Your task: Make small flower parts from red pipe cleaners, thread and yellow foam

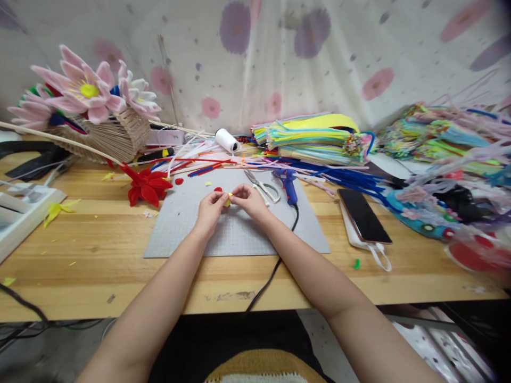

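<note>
Over the grey cutting mat (175, 234), my left hand (211, 211) and my right hand (250, 201) meet fingertip to fingertip. Both are closed on a small yellow piece (228, 201), mostly hidden by the fingers; its exact kind I cannot make out. Just behind the fingers lies a small red piece (217, 189). White-handled scissors (261, 187) rest beyond my right hand, with a blue glue gun (288, 186) to their right. A red fuzzy flower (148, 186) on a stick lies left of the mat.
Pipe cleaner bundles (315, 139) and a white thread spool (227, 140) line the back. A basket of pink flowers (115, 130) stands back left. A phone (364, 215) lies right, a white power strip (27, 218) left. The glue gun's black cord (275, 271) crosses the table's front edge.
</note>
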The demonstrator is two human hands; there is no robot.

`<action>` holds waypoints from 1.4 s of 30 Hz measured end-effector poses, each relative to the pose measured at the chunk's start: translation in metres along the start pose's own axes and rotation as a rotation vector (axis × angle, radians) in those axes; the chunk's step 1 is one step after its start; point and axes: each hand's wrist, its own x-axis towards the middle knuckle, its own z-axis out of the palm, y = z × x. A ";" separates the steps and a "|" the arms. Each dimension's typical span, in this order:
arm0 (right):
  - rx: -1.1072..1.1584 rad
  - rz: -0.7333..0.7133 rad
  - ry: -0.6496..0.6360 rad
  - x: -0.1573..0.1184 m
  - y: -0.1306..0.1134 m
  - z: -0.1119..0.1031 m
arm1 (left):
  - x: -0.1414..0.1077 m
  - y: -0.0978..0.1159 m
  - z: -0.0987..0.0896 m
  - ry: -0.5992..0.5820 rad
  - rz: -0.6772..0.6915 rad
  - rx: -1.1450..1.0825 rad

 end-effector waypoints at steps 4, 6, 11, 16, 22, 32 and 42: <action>0.027 0.037 0.022 0.000 0.000 -0.001 | 0.001 0.000 0.001 0.020 0.004 0.004; 0.039 0.058 0.034 -0.001 0.000 -0.002 | 0.002 -0.002 0.001 0.026 0.019 0.016; 0.054 0.075 0.056 -0.001 0.000 -0.002 | 0.004 -0.008 -0.002 0.053 0.149 0.146; 0.105 0.058 0.091 -0.001 -0.004 -0.002 | 0.002 -0.005 0.000 0.094 0.136 0.061; 0.146 0.025 0.130 -0.001 -0.006 -0.003 | -0.003 0.003 0.004 -0.019 0.069 -0.072; 0.081 -0.043 0.083 -0.002 -0.005 -0.002 | 0.000 0.002 -0.001 0.107 0.217 0.031; 0.066 -0.079 0.053 -0.003 -0.005 -0.001 | -0.002 0.003 0.000 0.124 0.160 0.029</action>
